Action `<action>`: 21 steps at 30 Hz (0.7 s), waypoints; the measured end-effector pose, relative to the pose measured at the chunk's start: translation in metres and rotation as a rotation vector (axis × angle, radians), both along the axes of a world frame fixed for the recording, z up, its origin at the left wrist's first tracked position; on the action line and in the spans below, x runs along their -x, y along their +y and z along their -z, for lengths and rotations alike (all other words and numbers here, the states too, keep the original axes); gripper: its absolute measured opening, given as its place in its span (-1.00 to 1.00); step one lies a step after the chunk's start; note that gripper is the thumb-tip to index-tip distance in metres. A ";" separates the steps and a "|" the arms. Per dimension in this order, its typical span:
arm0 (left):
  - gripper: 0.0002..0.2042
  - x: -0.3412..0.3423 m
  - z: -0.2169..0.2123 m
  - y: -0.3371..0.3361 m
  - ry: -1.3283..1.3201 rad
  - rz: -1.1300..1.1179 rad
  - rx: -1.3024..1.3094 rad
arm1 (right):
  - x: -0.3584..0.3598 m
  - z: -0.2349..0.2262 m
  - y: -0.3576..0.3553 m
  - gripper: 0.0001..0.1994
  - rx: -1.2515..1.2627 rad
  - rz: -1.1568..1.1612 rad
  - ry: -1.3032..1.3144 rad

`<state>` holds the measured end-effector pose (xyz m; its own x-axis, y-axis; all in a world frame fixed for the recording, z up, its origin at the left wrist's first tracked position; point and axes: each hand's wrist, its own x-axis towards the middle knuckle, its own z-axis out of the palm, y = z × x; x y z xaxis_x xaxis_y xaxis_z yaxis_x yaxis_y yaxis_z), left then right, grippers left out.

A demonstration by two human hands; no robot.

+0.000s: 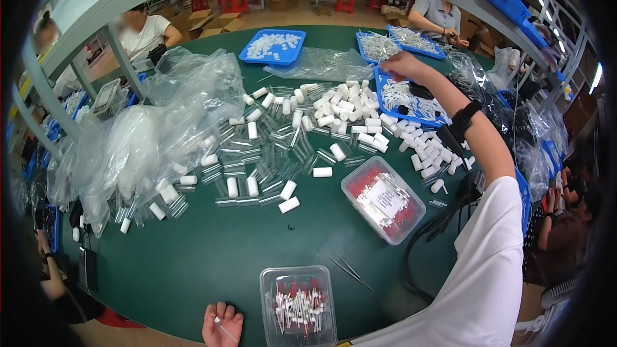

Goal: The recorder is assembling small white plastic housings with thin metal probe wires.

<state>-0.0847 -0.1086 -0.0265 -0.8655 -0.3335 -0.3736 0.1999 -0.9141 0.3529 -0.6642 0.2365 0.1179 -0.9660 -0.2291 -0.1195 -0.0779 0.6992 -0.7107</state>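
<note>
My left hand (pixel 222 326) is at the near table edge, its fingers curled round a thin pale stick (pixel 225 329) with a white end. Beside it stands a clear plastic box (pixel 265 305) of slim white sticks (pixel 299 308) with red parts. Stretched far forward, my right hand (pixel 403 66) is over the far left corner of a blue tray (pixel 384 104) heaped with small white pieces (pixel 405 99). Its fingers are drawn together, and whatever they may hold is hidden. A black band (pixel 464 119) circles that wrist.
White cylinders (pixel 344 103) and clear tubes (pixel 257 154) lie scattered mid-table. A lidded clear box (pixel 384 200), tweezers (pixel 351 271) and black cables (pixel 414 250) lie nearer. Plastic bags (pixel 141 135) cover the left. Another blue tray (pixel 272 60) sits beyond. Co-workers sit around.
</note>
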 end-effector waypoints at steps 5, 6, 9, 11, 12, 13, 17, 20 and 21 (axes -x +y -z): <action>-0.93 -0.001 -0.001 0.000 -0.012 0.032 -0.015 | -0.047 0.023 -0.079 -0.79 -0.081 -0.094 -0.328; -0.93 -0.003 0.000 -0.001 0.021 0.041 -0.014 | -0.048 0.026 -0.096 -0.80 -0.089 -0.091 -0.412; -0.92 -0.004 0.002 -0.003 0.093 0.084 -0.025 | 0.010 0.053 -0.138 -0.81 0.108 -0.136 -0.576; -0.91 0.003 0.006 -0.006 0.074 0.109 -0.024 | 0.055 0.058 -0.144 -0.76 0.819 0.007 -0.408; -0.91 0.001 0.007 -0.006 0.048 0.104 -0.022 | 0.058 0.043 -0.162 -0.72 0.744 0.028 -0.190; -0.91 -0.002 0.005 -0.005 0.051 0.095 -0.013 | 0.050 0.026 -0.185 -0.67 0.668 0.040 0.019; -0.92 -0.009 0.002 -0.004 0.009 0.073 0.004 | -0.011 0.003 -0.196 -0.70 0.191 -0.337 0.207; -0.89 -0.009 0.015 -0.004 0.111 0.107 0.061 | -0.086 -0.006 -0.170 -0.74 0.068 -0.629 0.149; -0.88 -0.008 0.020 -0.005 0.180 0.124 0.092 | -0.115 -0.014 -0.165 -0.76 -0.040 -0.667 0.133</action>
<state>-0.0765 -0.1135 -0.0467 -0.9520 -0.2456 -0.1825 0.1549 -0.9012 0.4047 -0.5489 0.0717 0.1318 -0.6270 -0.7784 -0.0302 -0.5863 0.4970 -0.6397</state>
